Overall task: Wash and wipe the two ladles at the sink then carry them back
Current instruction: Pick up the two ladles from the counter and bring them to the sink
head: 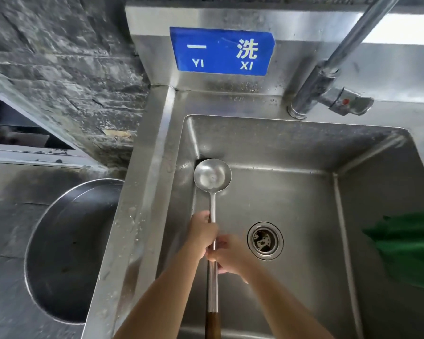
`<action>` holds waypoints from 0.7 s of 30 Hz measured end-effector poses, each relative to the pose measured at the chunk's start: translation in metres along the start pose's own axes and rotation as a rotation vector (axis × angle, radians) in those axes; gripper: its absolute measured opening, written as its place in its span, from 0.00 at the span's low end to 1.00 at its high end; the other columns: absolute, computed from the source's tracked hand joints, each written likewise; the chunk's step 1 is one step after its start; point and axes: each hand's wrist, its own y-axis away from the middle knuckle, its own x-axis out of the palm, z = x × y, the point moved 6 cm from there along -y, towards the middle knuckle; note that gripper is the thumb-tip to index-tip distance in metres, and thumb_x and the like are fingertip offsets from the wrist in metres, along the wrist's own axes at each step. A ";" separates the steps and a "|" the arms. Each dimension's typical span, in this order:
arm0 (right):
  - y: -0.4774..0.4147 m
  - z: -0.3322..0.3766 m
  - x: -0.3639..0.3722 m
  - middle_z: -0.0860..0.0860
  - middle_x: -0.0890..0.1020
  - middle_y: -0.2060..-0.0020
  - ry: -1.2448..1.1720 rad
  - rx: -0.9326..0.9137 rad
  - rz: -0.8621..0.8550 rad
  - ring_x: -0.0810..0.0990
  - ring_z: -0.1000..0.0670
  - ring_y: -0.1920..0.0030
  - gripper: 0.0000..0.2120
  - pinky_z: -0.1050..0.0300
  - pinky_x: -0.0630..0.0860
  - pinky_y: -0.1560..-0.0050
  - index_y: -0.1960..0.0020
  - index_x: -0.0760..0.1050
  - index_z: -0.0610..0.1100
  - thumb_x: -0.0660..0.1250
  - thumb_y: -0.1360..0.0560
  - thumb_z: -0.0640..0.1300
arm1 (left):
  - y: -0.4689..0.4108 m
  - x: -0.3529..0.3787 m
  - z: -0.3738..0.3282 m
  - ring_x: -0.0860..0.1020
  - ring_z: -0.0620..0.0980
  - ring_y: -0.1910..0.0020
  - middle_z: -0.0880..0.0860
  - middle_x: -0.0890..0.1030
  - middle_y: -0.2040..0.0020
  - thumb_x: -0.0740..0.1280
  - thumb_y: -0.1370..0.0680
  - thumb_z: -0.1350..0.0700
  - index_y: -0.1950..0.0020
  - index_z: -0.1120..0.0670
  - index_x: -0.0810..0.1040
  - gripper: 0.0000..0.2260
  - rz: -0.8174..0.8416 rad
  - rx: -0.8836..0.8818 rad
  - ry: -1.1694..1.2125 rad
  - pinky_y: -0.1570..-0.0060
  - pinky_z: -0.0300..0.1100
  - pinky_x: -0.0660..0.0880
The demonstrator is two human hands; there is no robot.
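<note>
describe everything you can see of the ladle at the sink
The ladle looks like shiny steel, with a round bowl, a long slim shaft and a dark brown wooden grip at the near end. It points away over the left side of the sink, with the empty bowl facing up near the far left corner. The left hand grips the shaft, and the right hand holds it just below. Whether the bowl touches the sink cannot be told.

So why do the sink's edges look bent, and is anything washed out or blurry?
Head view: the wide lens bows the sink rim and leans the tap. Head view: glare whitens the back panel at top right. Head view: the green cloth at the right edge is smeared soft, while the ladle and blue sign look sharp.
</note>
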 end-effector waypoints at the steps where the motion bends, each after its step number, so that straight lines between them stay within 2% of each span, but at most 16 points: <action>1: -0.006 -0.006 0.004 0.47 0.85 0.63 0.017 0.002 -0.013 0.88 0.45 0.57 0.04 0.44 0.87 0.54 0.61 0.82 0.49 0.73 0.36 0.45 | -0.001 0.001 0.002 0.70 0.53 0.69 0.53 0.71 0.71 0.58 0.36 0.70 0.65 0.56 0.72 0.10 0.001 0.007 0.005 0.67 0.45 0.68; 4: -0.024 -0.022 0.015 0.51 0.82 0.67 0.059 0.003 -0.026 0.85 0.47 0.63 0.12 0.41 0.86 0.55 0.56 0.80 0.48 0.70 0.39 0.50 | -0.006 0.005 0.012 0.75 0.55 0.65 0.59 0.77 0.65 0.56 0.36 0.66 0.57 0.57 0.76 0.13 0.002 0.017 0.053 0.64 0.48 0.73; 6: -0.023 -0.018 0.017 0.51 0.82 0.65 0.094 -0.002 -0.038 0.86 0.45 0.60 0.16 0.41 0.85 0.55 0.54 0.79 0.48 0.69 0.40 0.52 | -0.013 0.007 0.016 0.79 0.61 0.61 0.62 0.81 0.60 0.54 0.40 0.63 0.53 0.59 0.77 0.20 -0.008 0.026 0.043 0.59 0.54 0.78; 8: -0.027 -0.020 0.018 0.50 0.83 0.63 0.104 0.008 -0.044 0.86 0.43 0.57 0.21 0.42 0.85 0.54 0.52 0.80 0.48 0.69 0.42 0.56 | -0.019 0.009 0.017 0.80 0.61 0.59 0.60 0.81 0.61 0.53 0.41 0.62 0.52 0.58 0.77 0.21 -0.005 0.029 -0.003 0.57 0.54 0.79; 11: -0.026 -0.018 0.017 0.52 0.83 0.61 0.130 0.011 -0.037 0.86 0.44 0.54 0.28 0.42 0.85 0.51 0.51 0.80 0.49 0.66 0.48 0.61 | -0.018 0.008 0.012 0.73 0.61 0.64 0.52 0.73 0.68 0.54 0.41 0.61 0.60 0.56 0.72 0.13 0.007 0.036 -0.108 0.63 0.48 0.71; 13: -0.020 -0.016 0.015 0.53 0.83 0.61 0.119 0.027 -0.026 0.86 0.45 0.54 0.26 0.42 0.85 0.50 0.52 0.79 0.50 0.66 0.47 0.61 | -0.012 0.006 0.005 0.74 0.64 0.61 0.52 0.72 0.67 0.57 0.38 0.63 0.63 0.54 0.68 0.07 0.010 0.060 -0.207 0.64 0.46 0.68; 15: -0.017 -0.013 0.012 0.52 0.84 0.59 0.153 0.026 -0.027 0.86 0.43 0.52 0.18 0.44 0.84 0.48 0.54 0.78 0.51 0.67 0.40 0.58 | -0.005 0.003 -0.001 0.77 0.64 0.54 0.58 0.77 0.58 0.61 0.34 0.65 0.59 0.55 0.68 0.07 0.007 0.100 -0.388 0.60 0.47 0.70; 17: 0.007 0.007 0.001 0.49 0.86 0.56 0.248 -0.017 -0.090 0.85 0.41 0.47 0.11 0.47 0.82 0.47 0.52 0.80 0.48 0.66 0.30 0.52 | 0.005 0.002 -0.009 0.76 0.63 0.47 0.60 0.76 0.49 0.63 0.31 0.63 0.51 0.58 0.70 0.09 0.024 0.176 -0.591 0.52 0.49 0.72; 19: 0.027 0.021 -0.015 0.43 0.85 0.45 0.379 -0.056 -0.133 0.82 0.39 0.41 0.13 0.48 0.78 0.45 0.41 0.80 0.44 0.62 0.20 0.47 | 0.012 0.002 -0.021 0.73 0.62 0.41 0.59 0.73 0.42 0.64 0.27 0.59 0.41 0.59 0.70 0.15 0.051 0.318 -0.743 0.43 0.51 0.73; 21: 0.046 0.025 -0.040 0.42 0.79 0.33 0.416 -0.035 -0.202 0.77 0.39 0.32 0.19 0.49 0.75 0.38 0.28 0.73 0.43 0.59 0.16 0.49 | 0.020 0.002 -0.042 0.67 0.61 0.32 0.59 0.70 0.34 0.66 0.25 0.51 0.32 0.59 0.65 0.25 0.080 0.472 -0.879 0.35 0.53 0.69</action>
